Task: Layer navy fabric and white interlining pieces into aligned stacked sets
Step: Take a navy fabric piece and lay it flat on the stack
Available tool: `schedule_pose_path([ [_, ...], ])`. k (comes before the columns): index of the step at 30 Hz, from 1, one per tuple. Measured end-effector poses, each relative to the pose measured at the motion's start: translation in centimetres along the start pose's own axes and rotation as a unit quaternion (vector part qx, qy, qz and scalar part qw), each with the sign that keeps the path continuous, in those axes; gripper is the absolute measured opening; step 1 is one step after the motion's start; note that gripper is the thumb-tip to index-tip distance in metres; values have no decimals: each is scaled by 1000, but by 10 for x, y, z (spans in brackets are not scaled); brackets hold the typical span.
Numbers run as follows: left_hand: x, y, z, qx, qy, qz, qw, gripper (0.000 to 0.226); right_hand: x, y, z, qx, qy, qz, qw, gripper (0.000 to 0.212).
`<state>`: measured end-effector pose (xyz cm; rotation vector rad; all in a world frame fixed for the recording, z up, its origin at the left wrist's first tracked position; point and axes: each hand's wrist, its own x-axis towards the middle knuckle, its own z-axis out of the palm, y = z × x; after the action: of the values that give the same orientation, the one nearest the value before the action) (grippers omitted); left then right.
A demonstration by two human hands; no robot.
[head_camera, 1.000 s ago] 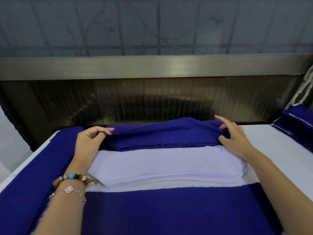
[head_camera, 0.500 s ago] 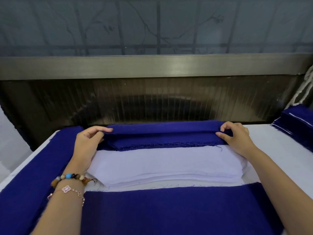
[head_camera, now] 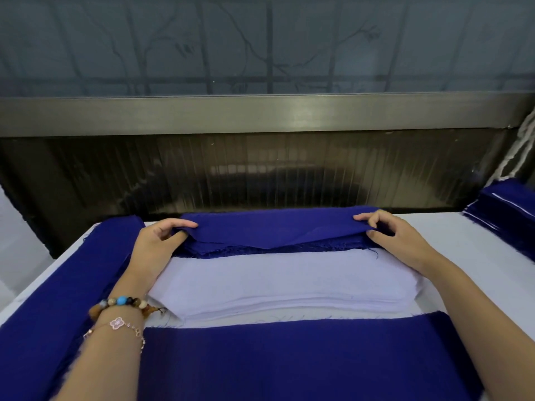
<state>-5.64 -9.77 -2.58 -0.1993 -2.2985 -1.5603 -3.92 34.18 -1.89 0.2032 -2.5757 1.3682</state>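
Pinched at both ends, the top navy piece (head_camera: pixel 275 230) sits mid-frame with the left grip (head_camera: pixel 156 241) closed on its left edge and the right grip (head_camera: pixel 396 241) closed on its right edge. Each holds the cloth between thumb and forefinger.

Head view: the piece spans the gap between the two grips and sags a little at its centre. It rests on a navy stack (head_camera: pixel 254 250), whose frayed near edge shows just below it. Directly below in the frame, touching that stack, lies a thick white stack (head_camera: pixel 283 282) of interlining. Neither grip holds it, though the left wrist crosses its left end. More navy cloth (head_camera: pixel 289 360) fills the lower frame, and a navy strip (head_camera: pixel 72 285) runs up the left side of the bench (head_camera: pixel 477 253). At the far right edge, a layered pile (head_camera: pixel 506 215) shows navy with thin white lines, seemingly sets already built.

Judging by the depth of the navy and white stacks, most of the layering appears to remain. The held piece is raised at its ends but not yet paired with interlining.
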Motion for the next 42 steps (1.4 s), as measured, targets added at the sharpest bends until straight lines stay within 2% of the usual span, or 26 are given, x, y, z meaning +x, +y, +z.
schedule_pose_path([
  [1,0,0,0,7,2,2,1000,27,0,-1,0,7,1,-7,1000,8],
  [5,0,1,1,29,5,10,1000,26,1,3,-1,-84,6,-33,996,37],
  [8,0,1,1,37,5,22,999,22,2,3,-1,-133,-17,-28,991,32],
  [11,1,0,1,21,18,15,1000,18,1,-1,-3,-100,-22,-21,995,20],
  [18,2,-2,0,9,60,-2,998,12,-1,-6,-9,-12,17,-8,1000,17],
  [21,0,7,-1,0,94,-10,996,12,-4,-18,-14,67,44,-13,997,26],
  [24,0,26,-6,-13,134,-11,991,14,-11,-31,-17,129,96,7,987,48],
  [27,-5,47,-12,-15,154,4,988,16,-20,-42,-14,238,150,62,958,58],
  [31,-25,69,-14,-3,145,0,989,19,-46,-52,-22,519,101,118,841,62],
  [34,-44,69,-19,-21,109,-18,994,12,-69,-50,-28,576,81,136,802,61],
  [36,-60,67,-25,-29,100,-50,993,17,-89,-49,-31,592,64,159,788,53],
  [38,-77,65,-31,-55,85,-85,991,9,-109,-49,-35,576,52,178,796,49],
  [42,-116,67,-39,-86,52,-129,987,16,-149,-46,-38,487,61,180,852,48],
])
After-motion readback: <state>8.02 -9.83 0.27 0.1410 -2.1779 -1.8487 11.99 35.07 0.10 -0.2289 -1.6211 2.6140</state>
